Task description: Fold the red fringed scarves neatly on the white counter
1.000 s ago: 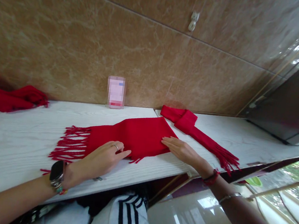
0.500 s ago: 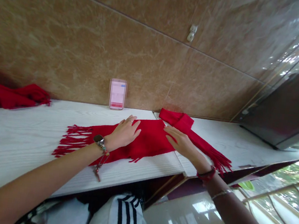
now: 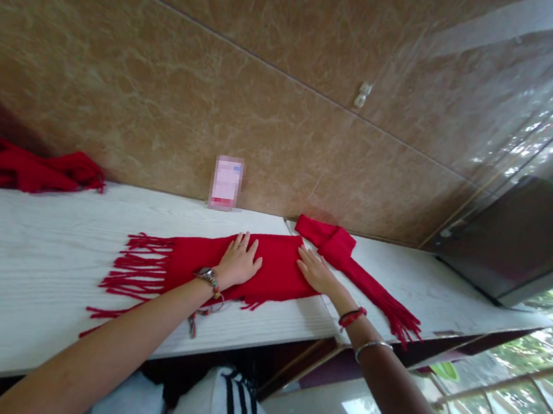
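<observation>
A red fringed scarf [image 3: 277, 261] lies folded flat on the white wood-grain counter [image 3: 27, 270], its long tassels pointing left and a few more showing at the front edge. Flat on its middle rests my left hand [image 3: 240, 260], fingers spread, wearing a ring; a watch and a beaded bracelet are on the wrist. My right hand [image 3: 317, 272] presses on the scarf's right end with fingers stretched out. Just beyond it, a second red scarf [image 3: 350, 260], folded narrow, slants toward the front right with its fringe at the counter's edge.
A heap of red cloth [image 3: 24, 166] lies at the far left. Against the brown tiled wall [image 3: 170, 86] leans a phone [image 3: 226, 184]. A dark box-like appliance [image 3: 515, 236] stands at the right end. Below the front edge is a striped white cloth item [image 3: 212, 401].
My left hand has settled flat onto the scarf with its fingers more spread. My right hand has moved slightly left on the scarf's right end. The camera view has shifted a little.
</observation>
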A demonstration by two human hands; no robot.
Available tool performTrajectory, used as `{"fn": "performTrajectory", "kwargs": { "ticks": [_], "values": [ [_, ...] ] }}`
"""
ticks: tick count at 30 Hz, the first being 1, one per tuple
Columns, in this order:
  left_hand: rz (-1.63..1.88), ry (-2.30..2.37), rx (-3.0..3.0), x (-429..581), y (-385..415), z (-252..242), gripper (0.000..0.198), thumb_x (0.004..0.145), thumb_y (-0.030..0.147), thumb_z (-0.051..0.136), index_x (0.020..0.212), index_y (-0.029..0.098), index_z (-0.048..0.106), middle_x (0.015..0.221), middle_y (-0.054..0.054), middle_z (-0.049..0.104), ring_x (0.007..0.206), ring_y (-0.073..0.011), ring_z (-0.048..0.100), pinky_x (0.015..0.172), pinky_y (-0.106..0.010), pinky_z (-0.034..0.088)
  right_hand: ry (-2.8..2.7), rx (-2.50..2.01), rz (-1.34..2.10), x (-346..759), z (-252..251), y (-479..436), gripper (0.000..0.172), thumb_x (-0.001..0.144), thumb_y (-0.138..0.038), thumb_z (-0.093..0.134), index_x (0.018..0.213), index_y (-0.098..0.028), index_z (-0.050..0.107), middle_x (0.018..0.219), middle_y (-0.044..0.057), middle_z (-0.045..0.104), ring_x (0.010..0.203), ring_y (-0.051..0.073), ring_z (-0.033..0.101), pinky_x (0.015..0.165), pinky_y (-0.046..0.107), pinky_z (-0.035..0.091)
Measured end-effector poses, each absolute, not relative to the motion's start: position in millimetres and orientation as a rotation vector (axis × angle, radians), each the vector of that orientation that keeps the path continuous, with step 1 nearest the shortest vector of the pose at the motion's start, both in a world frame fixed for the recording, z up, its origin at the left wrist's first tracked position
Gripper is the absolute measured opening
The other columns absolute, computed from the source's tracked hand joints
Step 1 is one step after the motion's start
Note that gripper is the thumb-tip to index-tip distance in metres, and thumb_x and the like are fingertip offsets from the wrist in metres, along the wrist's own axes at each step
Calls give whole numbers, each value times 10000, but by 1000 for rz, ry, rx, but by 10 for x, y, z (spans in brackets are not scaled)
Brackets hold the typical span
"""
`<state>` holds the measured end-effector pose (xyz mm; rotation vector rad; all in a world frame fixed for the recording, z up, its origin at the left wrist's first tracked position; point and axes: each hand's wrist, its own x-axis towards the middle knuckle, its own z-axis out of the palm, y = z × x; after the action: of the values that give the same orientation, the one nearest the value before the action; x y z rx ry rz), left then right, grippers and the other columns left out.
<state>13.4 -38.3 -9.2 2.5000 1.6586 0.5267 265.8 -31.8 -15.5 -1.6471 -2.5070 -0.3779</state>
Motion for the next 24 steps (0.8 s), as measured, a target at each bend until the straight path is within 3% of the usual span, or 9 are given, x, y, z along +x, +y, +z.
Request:
{"fn": "performTrajectory", "kwargs": {
  "ticks": [3,7,14,20,24],
  "values": [
    [552,1653,2485,140,-407,-76,560,875,377,328,1334,57,328,1442,-190,183,1328,-319,112,1051,-436,189,-2345,-1804,-483,2801,-76,-285,421,914,-302,299,1294,-155,404,1388,171,337,1287,320,257,908,635,307],
    [565,1659,2492,133,-429,-75,561,873,368,337,1326,38,337,1433,-197,209,1325,-312,138,1051,-425,205,-2267,-1663,-452,2398,90,-146,480,921,-345,264,1349,-136,322,1430,166,253,1326,287,145,982,580,253],
    [564,1702,2496,123,-405,-106,610,870,382,328,1326,-22,306,1422,-213,228,1325,-298,155,1065,-394,204,-2715,-1486,-285,1809,13,80,427,928,-253,293,1342,-158,339,1404,135,320,1299,230,258,990,486,315],
    [499,1682,2481,127,-385,-123,627,874,408,303,1333,-19,296,1432,-206,199,1331,-295,131,1063,-404,197,-2573,-1701,-305,2310,-81,140,364,903,-177,334,1236,-151,479,1364,155,380,1271,254,310,984,522,292],
    [497,1646,2466,127,-395,-84,650,883,443,272,1340,-19,277,1435,-211,179,1334,-292,116,1064,-400,185,-2405,-1822,-336,2400,-61,160,407,915,-255,296,1270,-104,427,1338,208,397,1257,276,335,963,558,292]
  ]
}}
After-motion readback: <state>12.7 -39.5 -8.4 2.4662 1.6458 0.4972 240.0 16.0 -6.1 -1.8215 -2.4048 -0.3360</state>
